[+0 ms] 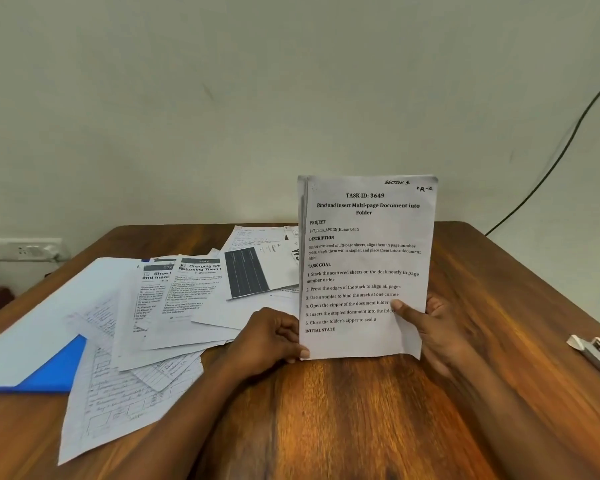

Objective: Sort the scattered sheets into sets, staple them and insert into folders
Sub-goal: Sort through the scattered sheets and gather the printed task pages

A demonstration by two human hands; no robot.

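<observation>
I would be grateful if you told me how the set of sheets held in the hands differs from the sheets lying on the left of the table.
The held set stands upright on its bottom edge on the table; the scattered sheets lie flat.
The held set's edges are squared together; the scattered sheets overlap at varied angles.
The left hand and right hand grip the held set; nothing touches the scattered sheets.
Both are white printed paper.

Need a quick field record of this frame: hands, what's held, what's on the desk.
left hand: grips the stack's lower left edge
right hand: grips the lower right edge, thumb on the front page
stack of sheets: upright, bottom edge on the desk
top page: "TASK ID: 3649", handwritten "Section 1"
loose sheets: scattered, overlapping, left of the hands
blue folder: far left, partly under paper
stapler: right edge, untouched
</observation>
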